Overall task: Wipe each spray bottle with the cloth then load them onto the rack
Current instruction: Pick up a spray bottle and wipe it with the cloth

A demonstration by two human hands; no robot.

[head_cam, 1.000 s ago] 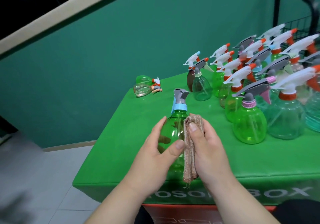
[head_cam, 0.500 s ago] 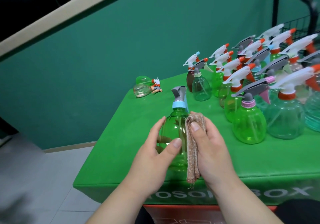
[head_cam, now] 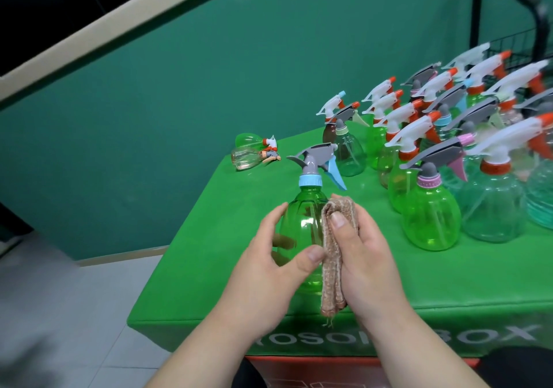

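At the worktop [head_cam: 463,277] edge, mid-wipe
Slick plastic may slip floorward: left hand [head_cam: 269,274] grips bottle [head_cam: 302,223], right hand [head_cam: 365,256] clasps cloth [head_cam: 330,268].

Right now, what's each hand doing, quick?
Left hand: grips the green plastic spray bottle with the blue collar.
Right hand: holds the folded brown cloth against that bottle.

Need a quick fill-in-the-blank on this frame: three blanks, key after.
1. The left hand grips a green bottle whose collar is ____.
2. The right hand holds a folded ____ against that bottle.
3. At the far corner of the table, ____ small bottles lie on their sides.
Missing: blue; cloth; two.
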